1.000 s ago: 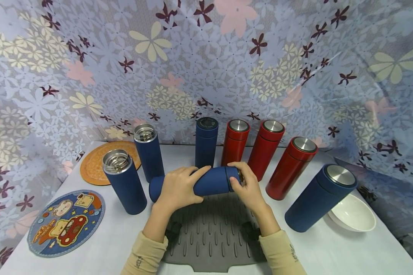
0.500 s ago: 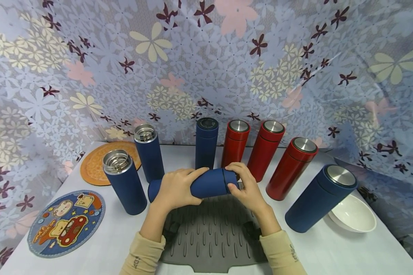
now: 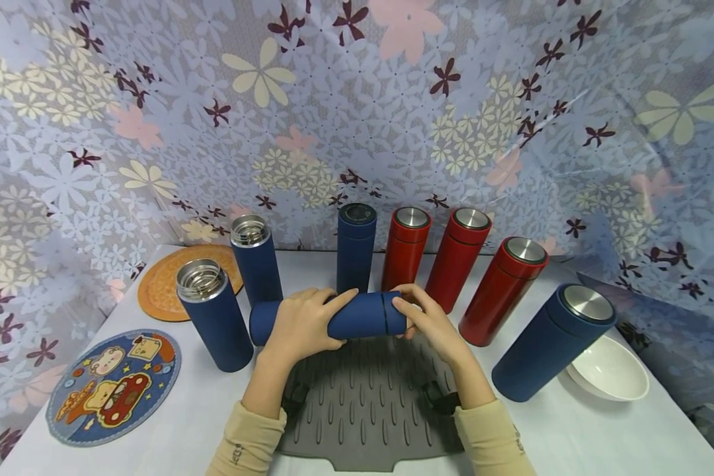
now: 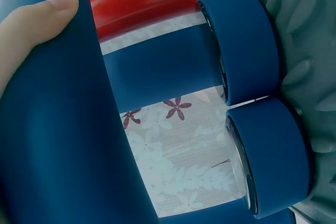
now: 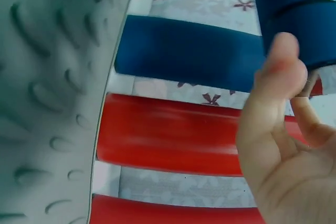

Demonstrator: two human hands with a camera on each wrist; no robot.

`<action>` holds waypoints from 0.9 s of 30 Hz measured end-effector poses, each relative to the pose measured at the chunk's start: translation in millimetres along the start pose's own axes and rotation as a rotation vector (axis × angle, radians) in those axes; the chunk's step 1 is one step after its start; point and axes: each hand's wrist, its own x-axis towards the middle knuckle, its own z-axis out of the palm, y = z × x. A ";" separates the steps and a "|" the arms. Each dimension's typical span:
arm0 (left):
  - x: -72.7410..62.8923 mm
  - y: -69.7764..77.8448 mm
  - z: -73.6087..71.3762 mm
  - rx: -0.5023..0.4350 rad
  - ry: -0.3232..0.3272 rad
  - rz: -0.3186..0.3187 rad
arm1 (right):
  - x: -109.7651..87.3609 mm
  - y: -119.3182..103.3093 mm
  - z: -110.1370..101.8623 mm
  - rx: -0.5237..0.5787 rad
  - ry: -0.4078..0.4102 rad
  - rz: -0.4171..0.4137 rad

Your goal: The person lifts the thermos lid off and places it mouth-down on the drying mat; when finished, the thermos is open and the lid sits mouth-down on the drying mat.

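A blue thermos bottle (image 3: 357,317) lies level in the air above the dark mat, its lid end to the right. My left hand (image 3: 306,325) grips it around the body, the thumb along the side in the left wrist view. At the other end my right hand (image 3: 425,320) holds the lid (image 3: 395,313) with thumb and fingers; some fingertips are hidden behind it. A thin seam shows between lid and body. Two loose blue lids (image 4: 244,45) stand side by side near the mat in the left wrist view; the held bottle hides them from the head view.
Two lidless blue bottles (image 3: 215,317) stand at left, near an orange round mat (image 3: 184,281) and a cartoon mat (image 3: 116,387). Lidded bottles stand behind and right: a dark-topped blue one (image 3: 356,248), several red ones (image 3: 502,291) and another blue one (image 3: 553,344) before a white bowl (image 3: 615,370).
The held bottle has shifted slightly left and turned more level. My right hand's fingers have changed their place around the lid, the wrist swinging a little outward.
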 end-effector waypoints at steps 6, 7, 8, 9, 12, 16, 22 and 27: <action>-0.6 -1.3 -0.6 -0.008 -0.006 0.004 | -0.8 2.8 -6.2 0.152 -0.115 -0.032; -0.6 -1.4 -0.9 -0.010 -0.007 0.005 | -0.9 3.6 -6.9 0.153 -0.121 -0.040; -0.7 -1.7 -1.2 -0.014 -0.007 0.007 | -0.9 4.3 -7.5 0.154 -0.128 -0.049; -0.9 -1.9 -1.5 -0.014 -0.008 0.007 | -1.1 4.6 -8.0 0.155 -0.136 -0.062; -1.6 -3.1 -1.6 -0.028 -0.006 0.008 | -2.8 4.2 -9.6 0.149 -0.169 -0.098; -2.1 -3.2 -1.1 -0.035 -0.007 0.015 | -5.2 3.1 -12.1 0.134 -0.210 -0.129; -1.9 -2.5 -1.6 -0.036 0.003 0.020 | -6.0 1.5 -13.9 0.072 -0.218 -0.157; -0.4 -2.1 -3.0 -0.044 0.008 0.021 | -5.4 1.9 -16.8 0.029 -0.219 -0.132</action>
